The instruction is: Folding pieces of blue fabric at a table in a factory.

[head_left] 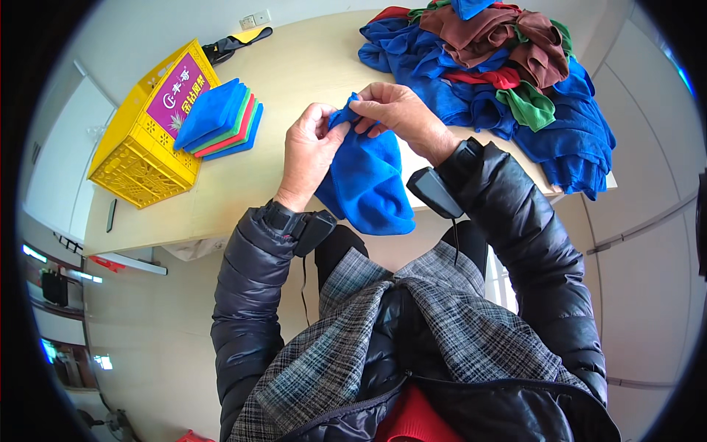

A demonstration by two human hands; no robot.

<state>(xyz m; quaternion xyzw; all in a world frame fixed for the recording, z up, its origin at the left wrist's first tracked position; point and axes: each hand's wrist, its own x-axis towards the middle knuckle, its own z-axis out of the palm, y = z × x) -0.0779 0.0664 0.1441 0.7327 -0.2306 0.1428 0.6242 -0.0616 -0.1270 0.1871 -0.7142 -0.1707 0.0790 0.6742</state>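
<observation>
A blue cloth (372, 188) hangs from both hands over the table's near edge, its lower part drooping in loose folds. My left hand (311, 151) pinches the cloth's upper edge between thumb and fingers. Close beside it, my right hand (401, 118) grips the same edge, its thumb and fingertips pressed together on the fabric. To the left lies a neat stack of folded cloths (221, 121), blue, green and red. On the right rises a large loose heap of cloths (471, 81) in blue, brown, red and green.
A yellow plastic crate (147, 158) with a purple label stands at the table's left, touching or close to the stack. Behind it lies a black and yellow strap (236, 46). The pale table (313, 55) meets a wall with a socket (255, 20).
</observation>
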